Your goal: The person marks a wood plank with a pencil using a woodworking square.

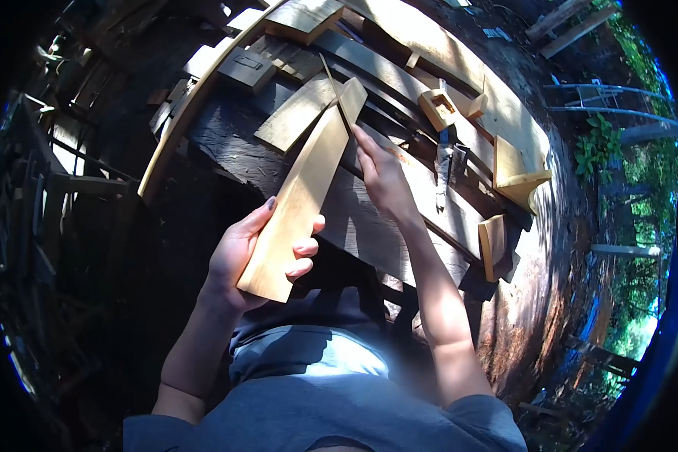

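My left hand (250, 252) grips the near end of a long pale wooden board (303, 192), holding it tilted with its far end pointing up and away over the workbench. My right hand (382, 177) is closed on a thin stick-like tool (335, 90) and presses it against the board's upper right edge. The tool's thin tip sticks out past the board's far end.
A dark plank workbench (369, 226) lies ahead with wood offcuts: a small hollow block (438, 108), a triangular piece (514, 175), a short block (493, 242) and a flat plank (297, 113). A metal tool (444, 167) lies on it. Lumber is stacked behind; greenery at right.
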Demonstrator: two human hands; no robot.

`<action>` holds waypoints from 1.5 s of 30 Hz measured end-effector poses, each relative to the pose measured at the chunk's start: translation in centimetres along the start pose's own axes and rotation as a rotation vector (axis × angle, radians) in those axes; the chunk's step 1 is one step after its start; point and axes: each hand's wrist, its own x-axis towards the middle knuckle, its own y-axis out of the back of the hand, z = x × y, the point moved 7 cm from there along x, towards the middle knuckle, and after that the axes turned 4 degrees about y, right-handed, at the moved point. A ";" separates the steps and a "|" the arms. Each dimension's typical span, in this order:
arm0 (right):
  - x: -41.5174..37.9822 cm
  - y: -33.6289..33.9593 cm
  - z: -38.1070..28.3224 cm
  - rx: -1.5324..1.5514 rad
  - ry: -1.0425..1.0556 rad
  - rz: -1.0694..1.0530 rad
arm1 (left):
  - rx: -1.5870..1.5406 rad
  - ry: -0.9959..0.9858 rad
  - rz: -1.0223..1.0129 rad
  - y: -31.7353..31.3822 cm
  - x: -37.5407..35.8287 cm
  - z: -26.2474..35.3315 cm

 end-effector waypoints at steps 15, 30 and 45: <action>2.5 0.2 1.3 -0.024 -0.030 0.040 | -0.043 -0.035 0.023 0.0 0.1 0.4; 3.8 0.1 2.2 -0.046 0.285 0.178 | -0.032 -0.046 0.014 -0.4 -0.1 0.7; 3.7 -0.3 1.4 0.056 0.061 0.036 | -0.058 -0.029 0.000 0.1 0.0 0.4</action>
